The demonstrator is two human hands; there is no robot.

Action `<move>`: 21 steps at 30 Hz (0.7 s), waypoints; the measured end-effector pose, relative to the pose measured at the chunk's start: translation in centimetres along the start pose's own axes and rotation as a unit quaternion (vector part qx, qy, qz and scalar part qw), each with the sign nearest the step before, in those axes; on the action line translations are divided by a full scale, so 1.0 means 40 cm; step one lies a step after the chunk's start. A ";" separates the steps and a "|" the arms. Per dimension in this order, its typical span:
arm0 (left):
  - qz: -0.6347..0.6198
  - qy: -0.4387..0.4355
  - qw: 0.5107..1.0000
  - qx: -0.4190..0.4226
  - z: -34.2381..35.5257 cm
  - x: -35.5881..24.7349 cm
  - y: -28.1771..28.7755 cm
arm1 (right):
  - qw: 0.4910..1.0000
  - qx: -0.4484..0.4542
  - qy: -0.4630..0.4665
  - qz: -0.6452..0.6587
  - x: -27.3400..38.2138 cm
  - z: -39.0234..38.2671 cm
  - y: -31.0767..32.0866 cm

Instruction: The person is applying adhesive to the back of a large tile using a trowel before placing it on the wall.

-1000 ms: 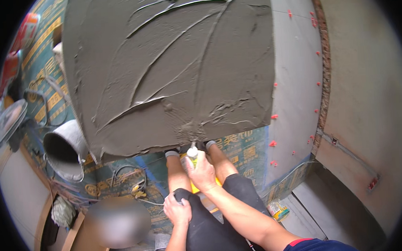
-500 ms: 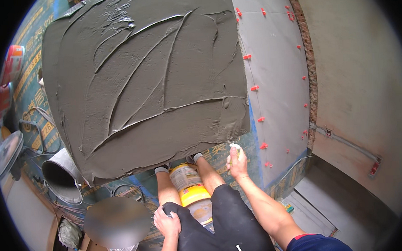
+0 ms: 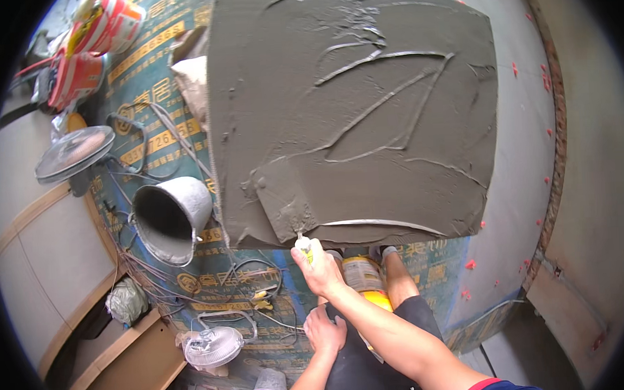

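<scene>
A large slab (image 3: pixel 379 135) lies before me, coated with wet grey mortar that carries raised ridges. My right hand (image 3: pixel 318 269) is closed around the handle of a trowel (image 3: pixel 286 200) at the slab's near edge, left of its middle. The trowel's flat, mortar-smeared blade rests on the coating. A bright ridge of mortar runs to the right from the blade. On my left thigh lies my left hand (image 3: pixel 326 330), fingers extended over the dark shorts, with no tool visible in it.
A yellow and white bucket (image 3: pixel 362 273) stands between my legs. A mortar-stained grey bucket (image 3: pixel 198 201) lies tipped left of the slab, among cables. Fans (image 3: pixel 215 346) and red-white buckets (image 3: pixel 81 76) are farther left. Grey wall tiles with red clips (image 3: pixel 515 69) line the right.
My right hand has moved left from the slab's right corner, and the trowel blade is now on the mortar. The view has swung left. My left hand stays on my thigh.
</scene>
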State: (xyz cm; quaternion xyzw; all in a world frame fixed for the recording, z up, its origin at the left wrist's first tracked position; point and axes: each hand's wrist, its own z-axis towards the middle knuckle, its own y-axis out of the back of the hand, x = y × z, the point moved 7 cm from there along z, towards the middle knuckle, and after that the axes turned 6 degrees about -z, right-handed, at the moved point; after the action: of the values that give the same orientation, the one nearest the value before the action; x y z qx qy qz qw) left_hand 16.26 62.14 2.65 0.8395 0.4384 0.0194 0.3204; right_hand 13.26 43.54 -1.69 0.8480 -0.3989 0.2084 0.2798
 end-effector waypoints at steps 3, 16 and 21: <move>-0.015 0.002 1.000 -0.008 0.000 0.018 0.023 | 0.994 0.059 0.028 -0.085 0.052 0.003 -0.018; -0.014 -0.028 0.999 -0.013 0.043 0.028 0.069 | 0.900 -0.370 0.047 -0.227 0.122 0.379 0.878; -0.017 -0.008 1.000 0.013 0.052 0.035 0.087 | 0.988 -0.141 -0.046 0.046 0.085 0.349 0.745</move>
State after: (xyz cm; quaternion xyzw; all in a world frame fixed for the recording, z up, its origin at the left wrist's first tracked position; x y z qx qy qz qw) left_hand 20.30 60.67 2.60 0.8362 0.4503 0.0020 0.3131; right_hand -6.53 17.03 -1.12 0.7893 -0.4755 0.1238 0.3683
